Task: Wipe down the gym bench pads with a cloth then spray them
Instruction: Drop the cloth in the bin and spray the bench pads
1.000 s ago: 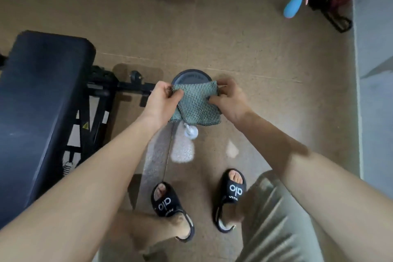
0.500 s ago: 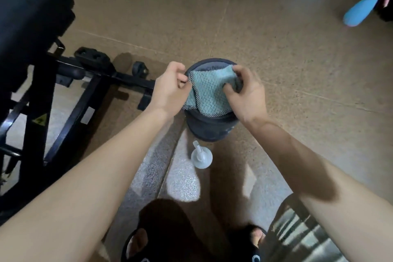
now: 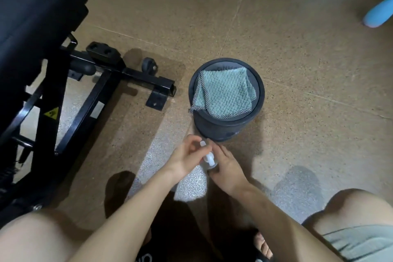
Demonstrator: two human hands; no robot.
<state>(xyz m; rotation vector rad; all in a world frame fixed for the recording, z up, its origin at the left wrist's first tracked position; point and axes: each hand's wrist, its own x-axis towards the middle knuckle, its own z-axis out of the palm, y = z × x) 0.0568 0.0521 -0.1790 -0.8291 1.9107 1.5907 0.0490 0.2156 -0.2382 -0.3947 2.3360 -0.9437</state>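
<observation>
A folded teal cloth (image 3: 225, 93) lies on top of a dark round stool-like cylinder (image 3: 228, 127) on the floor. Just in front of it stands a small clear spray bottle (image 3: 209, 158) with a white nozzle. My left hand (image 3: 185, 159) and my right hand (image 3: 228, 166) are both around the bottle, fingers curled at its sides; the bottle's body is mostly hidden between them. The black bench pad (image 3: 32, 13) fills the upper left, above its black metal frame (image 3: 102, 83).
The bench's foot bar with a small wheel (image 3: 148, 66) reaches toward the cylinder. A light blue bottle-like object (image 3: 378, 15) lies at the right edge. My knees and sandalled feet fill the bottom of the view. The floor is speckled brown.
Both hands let go of the cloth, leaving it on the cylinder, and dropped down to the spray bottle. The view moved lower and closer to the floor.
</observation>
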